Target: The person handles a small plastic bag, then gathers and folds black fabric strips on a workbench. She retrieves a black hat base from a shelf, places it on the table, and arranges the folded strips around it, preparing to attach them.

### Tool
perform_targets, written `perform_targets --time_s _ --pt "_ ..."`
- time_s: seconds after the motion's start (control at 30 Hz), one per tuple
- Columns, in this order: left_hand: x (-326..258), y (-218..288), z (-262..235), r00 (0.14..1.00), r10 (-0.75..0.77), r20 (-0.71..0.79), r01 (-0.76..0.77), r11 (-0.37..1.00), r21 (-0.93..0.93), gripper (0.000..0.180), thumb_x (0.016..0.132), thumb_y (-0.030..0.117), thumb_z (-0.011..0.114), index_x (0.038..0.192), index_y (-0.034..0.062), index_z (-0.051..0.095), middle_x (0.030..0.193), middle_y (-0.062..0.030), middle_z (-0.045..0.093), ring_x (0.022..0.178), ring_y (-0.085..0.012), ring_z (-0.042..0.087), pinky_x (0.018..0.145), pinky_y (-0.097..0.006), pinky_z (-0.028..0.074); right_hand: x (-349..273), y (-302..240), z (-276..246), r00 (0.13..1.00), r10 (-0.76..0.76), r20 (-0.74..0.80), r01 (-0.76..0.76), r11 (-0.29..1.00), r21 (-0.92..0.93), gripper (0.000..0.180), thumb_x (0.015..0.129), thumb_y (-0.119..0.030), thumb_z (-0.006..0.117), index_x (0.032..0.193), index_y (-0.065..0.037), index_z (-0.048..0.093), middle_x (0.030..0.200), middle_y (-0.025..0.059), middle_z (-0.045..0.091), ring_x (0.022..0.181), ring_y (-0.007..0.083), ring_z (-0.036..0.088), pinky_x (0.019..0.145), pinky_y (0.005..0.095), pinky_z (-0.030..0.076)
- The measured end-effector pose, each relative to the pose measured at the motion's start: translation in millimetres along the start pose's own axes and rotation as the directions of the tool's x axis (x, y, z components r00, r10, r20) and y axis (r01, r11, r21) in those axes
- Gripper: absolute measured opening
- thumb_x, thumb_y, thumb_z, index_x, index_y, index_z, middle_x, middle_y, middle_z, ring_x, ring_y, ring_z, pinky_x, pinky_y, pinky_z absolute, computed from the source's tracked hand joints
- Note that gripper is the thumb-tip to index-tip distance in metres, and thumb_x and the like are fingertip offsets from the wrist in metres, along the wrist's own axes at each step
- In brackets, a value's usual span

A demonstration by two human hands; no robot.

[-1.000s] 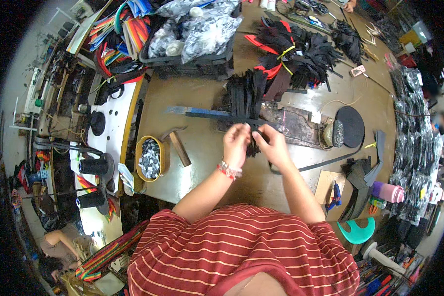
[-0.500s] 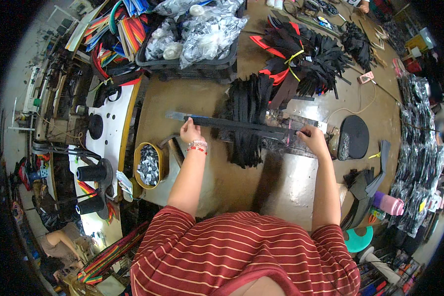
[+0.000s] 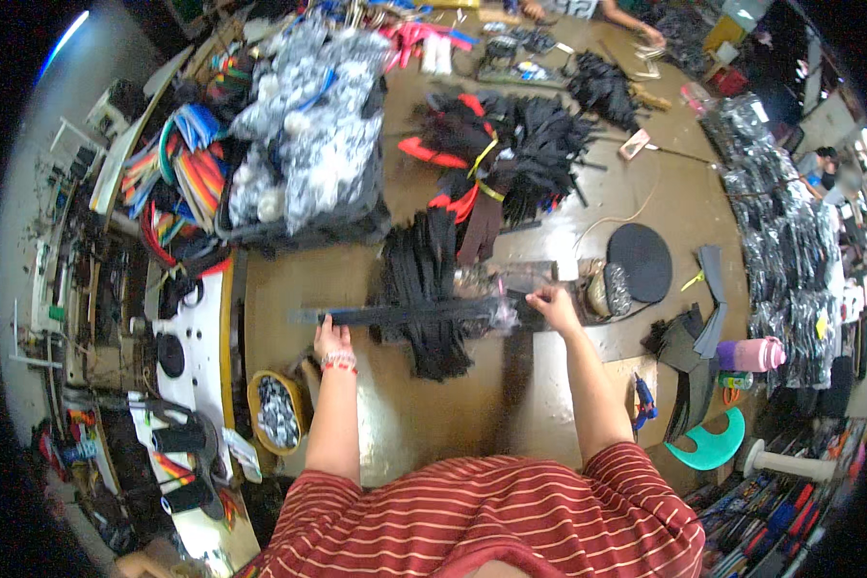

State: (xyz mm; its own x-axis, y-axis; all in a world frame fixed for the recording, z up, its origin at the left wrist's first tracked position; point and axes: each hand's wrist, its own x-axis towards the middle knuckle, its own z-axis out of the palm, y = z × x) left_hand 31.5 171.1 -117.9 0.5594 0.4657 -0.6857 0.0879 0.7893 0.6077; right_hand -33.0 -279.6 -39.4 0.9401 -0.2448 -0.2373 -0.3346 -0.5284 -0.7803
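Note:
A long black fabric strip [image 3: 409, 313] is stretched crosswise in front of me. My left hand [image 3: 333, 342] pinches its left end, where a flat translucent strip [image 3: 303, 316] sticks out past my fingers. My right hand [image 3: 555, 310] is closed on the right end, fingertips together. Under the middle of the strip lies a thick pile of black strips [image 3: 419, 260], running away from me. Some clear plastic and a small pinkish spot show beside my right fingers, too blurred to tell more.
A black crate [image 3: 299, 231] heaped with plastic bags stands at far left, a yellow tub [image 3: 292, 446] of small pieces near left. Beyond the pile lies a tied black-and-red strip bundle [image 3: 535, 144]. A round black pad [image 3: 640, 262] and pink-purple bottle [image 3: 753, 354] are at right.
The view has tilted and shifted, so the table's things appear lower and farther left. Both hands still hold the strip by its ends over the pile.

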Motion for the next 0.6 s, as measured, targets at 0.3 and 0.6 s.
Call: perform_targets --time_s 0.3,0.6 --pt "-172 -22 6 0.775 -0.176 0.607 -0.002 0.96 0.281 0.029 0.081 0.01 0.067 0.108 0.0078 0.056 0.092 -0.0026 0.062 0.081 -0.0125 0.06 0.068 -0.026 0.053 -106 -42 34 0.996 0.076 0.036 -0.08 0.726 0.683 0.013 0.087 -0.019 0.062 0.079 -0.009 0.058 0.061 -0.0083 0.042 0.053 0.0036 0.033 0.049 0.0195 0.026" --pt "-182 -14 -1 0.854 0.053 0.517 -0.172 0.967 0.186 0.01 0.085 0.014 0.065 0.082 0.0082 0.058 0.071 0.001 0.057 0.06 -0.0064 0.054 0.055 -0.019 0.047 -124 -122 102 0.848 -0.527 0.059 0.528 0.831 -0.175 0.027 0.075 -0.02 0.07 0.093 0.0 0.064 0.089 0.0185 0.064 0.081 0.0335 0.063 0.071 0.0364 0.049"
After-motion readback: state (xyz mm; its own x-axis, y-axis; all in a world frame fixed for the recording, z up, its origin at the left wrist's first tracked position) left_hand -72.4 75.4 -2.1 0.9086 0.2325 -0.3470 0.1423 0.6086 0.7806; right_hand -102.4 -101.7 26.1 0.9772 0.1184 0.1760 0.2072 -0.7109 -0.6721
